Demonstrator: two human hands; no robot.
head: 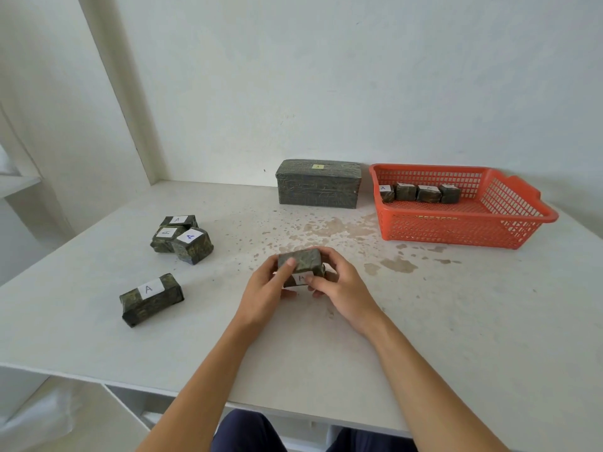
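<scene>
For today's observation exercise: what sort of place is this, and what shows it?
Probably a plain indoor sorting bench: a stained white table against a bare wall, dark wrapped blocks labelled A, and an orange basket holding four of them.

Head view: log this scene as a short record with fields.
held item: wrapped block, white label marked A, gripped by both hands
left hand: thumb on the block
right hand: fingers curled round the block's right end
basket: orange, rear right, with four small blocks in a row inside
large box: just left of the basket, near the wall
loose items: cluster of three and one long block, on the left of the table
</scene>
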